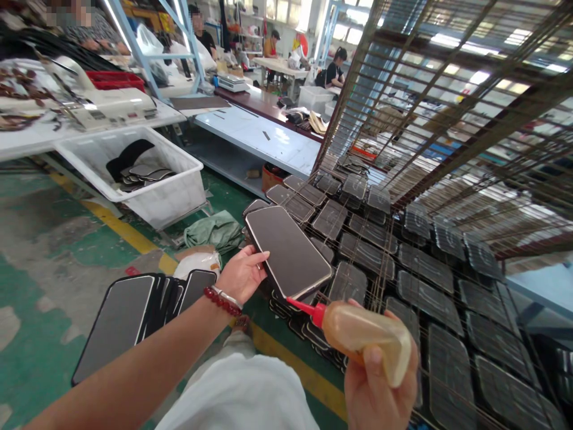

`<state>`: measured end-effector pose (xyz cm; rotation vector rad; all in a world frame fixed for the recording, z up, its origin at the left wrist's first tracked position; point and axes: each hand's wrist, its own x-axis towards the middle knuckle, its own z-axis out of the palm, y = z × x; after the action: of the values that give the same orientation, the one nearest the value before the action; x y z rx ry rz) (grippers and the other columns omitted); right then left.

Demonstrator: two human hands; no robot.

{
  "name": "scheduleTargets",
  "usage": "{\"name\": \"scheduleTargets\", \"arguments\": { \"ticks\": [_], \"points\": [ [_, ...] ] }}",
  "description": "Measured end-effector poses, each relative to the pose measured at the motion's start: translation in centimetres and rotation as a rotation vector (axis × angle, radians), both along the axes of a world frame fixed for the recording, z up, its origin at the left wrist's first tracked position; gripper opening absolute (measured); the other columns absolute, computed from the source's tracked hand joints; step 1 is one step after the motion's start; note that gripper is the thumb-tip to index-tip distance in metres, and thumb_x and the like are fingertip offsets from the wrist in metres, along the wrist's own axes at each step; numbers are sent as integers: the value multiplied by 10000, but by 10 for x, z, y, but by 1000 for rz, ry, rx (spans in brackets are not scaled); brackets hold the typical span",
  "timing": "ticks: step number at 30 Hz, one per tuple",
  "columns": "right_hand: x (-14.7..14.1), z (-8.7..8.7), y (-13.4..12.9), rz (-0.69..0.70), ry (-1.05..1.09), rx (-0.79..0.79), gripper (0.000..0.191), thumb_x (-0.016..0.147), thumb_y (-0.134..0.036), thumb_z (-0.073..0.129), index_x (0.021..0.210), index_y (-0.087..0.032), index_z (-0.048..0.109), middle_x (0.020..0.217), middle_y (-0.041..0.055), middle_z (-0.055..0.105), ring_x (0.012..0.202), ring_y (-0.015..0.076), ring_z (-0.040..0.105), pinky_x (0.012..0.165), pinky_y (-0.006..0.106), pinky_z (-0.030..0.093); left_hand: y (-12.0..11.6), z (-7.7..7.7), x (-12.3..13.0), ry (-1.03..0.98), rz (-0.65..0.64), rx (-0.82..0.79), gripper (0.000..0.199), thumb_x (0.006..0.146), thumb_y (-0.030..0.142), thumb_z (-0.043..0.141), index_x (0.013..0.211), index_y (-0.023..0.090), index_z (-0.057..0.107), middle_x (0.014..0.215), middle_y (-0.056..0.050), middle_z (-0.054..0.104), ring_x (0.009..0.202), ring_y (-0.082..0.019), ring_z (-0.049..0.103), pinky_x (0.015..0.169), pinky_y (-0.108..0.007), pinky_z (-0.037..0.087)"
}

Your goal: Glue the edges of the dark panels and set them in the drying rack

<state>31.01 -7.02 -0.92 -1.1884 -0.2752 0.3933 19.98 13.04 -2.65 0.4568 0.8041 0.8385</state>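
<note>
My left hand [245, 273] grips a flat dark panel [289, 248] with rounded corners and a pale line along its edge, thumb on top and the other fingers largely hidden beneath. Wrapped in my right hand [385, 376] is a squeeze bottle [360, 331] of amber liquid, lying tilted, with a red nozzle. The nozzle's tip [290, 300] is at the panel's near corner; whether it touches cannot be made out. Right of the panel, many similar dark pieces [373, 254] with glossy streaks lie in rows on wire racks.
More panels [120, 316] stand stacked at lower left. A white bin [165, 194] holds dark pieces. A raised wire rack [447, 107] slants over the right side. Beyond are a blue-grey table [264, 140], a sewing machine [102, 104] and several people at work.
</note>
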Motion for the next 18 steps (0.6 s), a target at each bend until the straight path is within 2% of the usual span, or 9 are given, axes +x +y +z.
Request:
{"name": "scheduleTargets", "arguments": {
  "ticks": [2, 5, 8, 10, 11, 14, 18],
  "points": [
    [8, 1, 0, -29, -24, -2, 548, 799, -354, 746, 1275, -224, 508, 1171, 132, 645, 1111, 330, 614, 1004, 583, 425, -2, 2, -1, 12, -4, -3, 267, 779, -44, 551, 985, 123, 582, 884, -90, 744, 771, -201, 730, 773, -360, 608],
    [30, 3, 1, -153, -111, -28, 510, 794, -325, 762, 1243, -241, 536, 1262, 83, 581, 1118, 285, 601, 1082, 584, 341, -5, 7, -4, 17, -15, -3, 256, 777, -46, 550, 970, 119, 583, 875, -92, 744, 740, -194, 726, 752, -359, 611],
    [47, 3, 3, -265, -205, -34, 494, 762, -296, 796, 1192, -247, 559, 1271, 43, 556, 1171, 252, 554, 1106, 524, 341, -9, 8, -6, 1, -26, 1, 252, 765, -45, 566, 952, 121, 589, 867, -85, 742, 740, -191, 724, 747, -352, 612],
    [49, 1, 4, -271, -185, -17, 498, 753, -302, 804, 1184, -240, 561, 1252, 40, 570, 1179, 251, 549, 1097, 505, 362, -10, 6, -7, -13, -22, 6, 254, 753, -39, 587, 946, 126, 597, 870, -79, 741, 751, -190, 724, 759, -349, 610],
    [46, -1, 4, -233, -138, -9, 510, 755, -315, 802, 1195, -237, 556, 1240, 47, 583, 1162, 260, 566, 1083, 511, 379, -9, 4, -6, -24, -17, 11, 261, 749, -36, 595, 949, 130, 601, 877, -77, 740, 761, -190, 724, 764, -347, 609],
    [34, -10, 6, 1, 129, -3, 560, 769, -407, 772, 1244, -219, 543, 1193, 92, 632, 1092, 305, 622, 991, 533, 470, -5, -1, -1, -77, 44, 14, 290, 754, -49, 575, 965, 147, 607, 882, -61, 737, 790, -181, 721, 775, -331, 609],
    [24, -29, 10, 192, 496, 32, 516, 798, -518, 703, 1215, -239, 578, 1192, 90, 656, 1120, 280, 616, 956, 476, 523, -3, -4, 18, -115, 175, -158, 253, 785, -78, 496, 821, 159, 577, 753, -27, 703, 713, -139, 702, 763, -287, 608]
  ]
}}
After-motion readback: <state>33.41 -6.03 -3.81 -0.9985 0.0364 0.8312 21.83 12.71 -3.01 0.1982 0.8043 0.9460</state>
